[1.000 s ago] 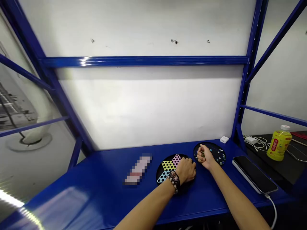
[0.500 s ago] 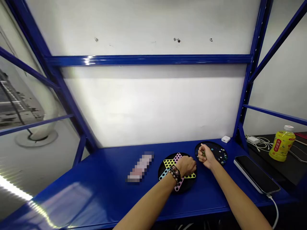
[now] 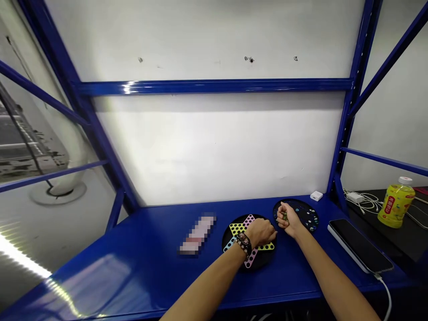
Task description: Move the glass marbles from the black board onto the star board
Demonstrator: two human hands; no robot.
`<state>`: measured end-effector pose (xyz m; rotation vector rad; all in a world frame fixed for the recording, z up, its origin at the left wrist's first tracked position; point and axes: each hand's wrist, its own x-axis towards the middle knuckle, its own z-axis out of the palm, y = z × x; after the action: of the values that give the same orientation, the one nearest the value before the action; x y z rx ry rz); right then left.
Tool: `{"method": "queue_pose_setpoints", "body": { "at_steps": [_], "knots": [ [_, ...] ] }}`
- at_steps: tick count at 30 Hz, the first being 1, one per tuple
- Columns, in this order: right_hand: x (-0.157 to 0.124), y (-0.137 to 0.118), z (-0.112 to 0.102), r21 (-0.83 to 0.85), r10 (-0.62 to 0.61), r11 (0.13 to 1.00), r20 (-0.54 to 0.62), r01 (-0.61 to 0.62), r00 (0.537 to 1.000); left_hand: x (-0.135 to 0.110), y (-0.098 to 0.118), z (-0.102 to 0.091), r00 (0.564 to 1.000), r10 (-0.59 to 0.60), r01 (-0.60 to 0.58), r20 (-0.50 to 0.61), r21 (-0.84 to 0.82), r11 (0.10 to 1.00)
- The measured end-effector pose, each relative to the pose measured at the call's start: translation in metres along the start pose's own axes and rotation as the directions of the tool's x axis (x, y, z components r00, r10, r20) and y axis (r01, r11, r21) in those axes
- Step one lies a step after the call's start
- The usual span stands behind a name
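Note:
My left hand [image 3: 264, 232] rests curled over a round black Chinese checkers board [image 3: 238, 229], with a beaded band and dark watch on the wrist. Its yellow, pink and blue star arms show around the hand, and nothing is visible in its fingers. My right hand [image 3: 286, 219] sits over the near rim of a round black tray [image 3: 302, 206], pinching something small and green, likely a marble. Several coloured glass marbles [image 3: 311, 218] lie in that tray, and my fingers hide part of it.
A pixelated pink object [image 3: 198, 235] lies left of the board on the blue steel bench [image 3: 140, 249]. A black phone [image 3: 359, 245] with a white cable lies at right. Behind stand a white adapter [image 3: 316, 196] and a yellow drink bottle [image 3: 396, 205].
The view has drifted slightly. My left hand has shifted, uncovering more of the board's star, including the lower pink arm. My right hand stays over the tray, still pinching.

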<state>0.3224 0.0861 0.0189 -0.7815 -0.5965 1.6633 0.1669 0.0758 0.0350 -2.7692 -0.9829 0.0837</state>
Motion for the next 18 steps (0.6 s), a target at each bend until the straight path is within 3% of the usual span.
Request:
{"method": "queue_pose_setpoints", "body": {
  "at_steps": [18],
  "knots": [
    [-0.0016,0.0013,0.0032,-0.022,0.005,1.0,0.0,-0.005,1.0,0.0008,-0.0043,-0.0094,0.996,-0.077,0.083,0.05,-0.135,0.987]
  ]
}}
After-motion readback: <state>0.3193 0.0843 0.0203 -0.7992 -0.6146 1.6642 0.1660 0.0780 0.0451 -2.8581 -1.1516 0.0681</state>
